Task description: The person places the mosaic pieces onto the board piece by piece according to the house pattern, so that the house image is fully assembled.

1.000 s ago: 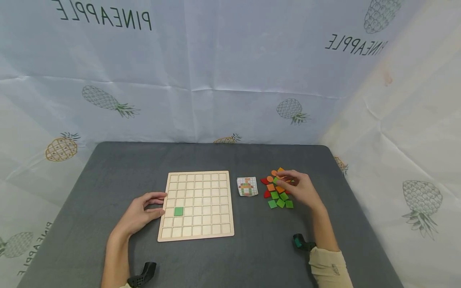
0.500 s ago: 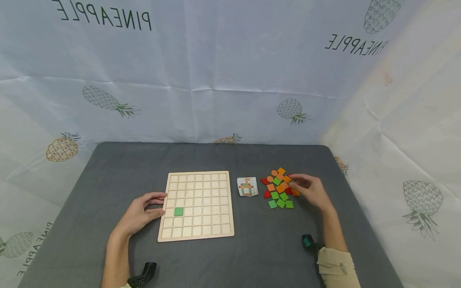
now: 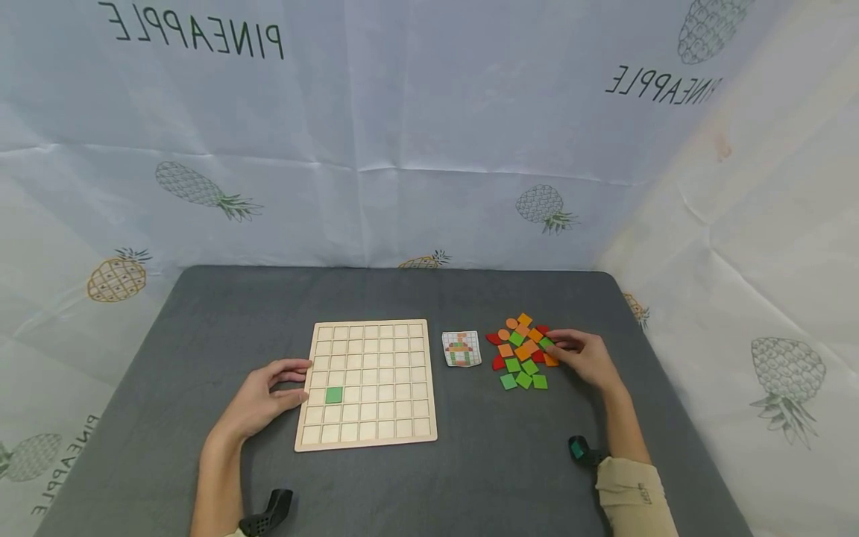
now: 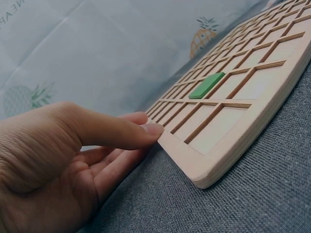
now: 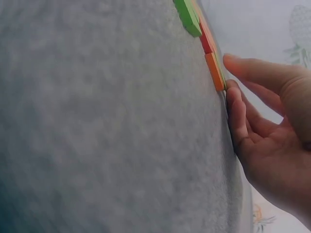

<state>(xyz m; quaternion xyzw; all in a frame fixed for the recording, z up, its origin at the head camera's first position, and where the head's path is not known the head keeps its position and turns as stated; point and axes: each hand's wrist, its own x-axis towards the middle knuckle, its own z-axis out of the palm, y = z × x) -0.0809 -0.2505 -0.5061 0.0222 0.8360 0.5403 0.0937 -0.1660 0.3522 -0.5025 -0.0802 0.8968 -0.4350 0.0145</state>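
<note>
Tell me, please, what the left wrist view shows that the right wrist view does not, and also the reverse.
Only the left wrist view shows the wooden board, the green tile set in its grid, and the left hand at its edge.

Only the right wrist view shows an orange piece, a red piece and the right hand up close.

Both show the grey table surface and the pale pineapple-print curtain.
</note>
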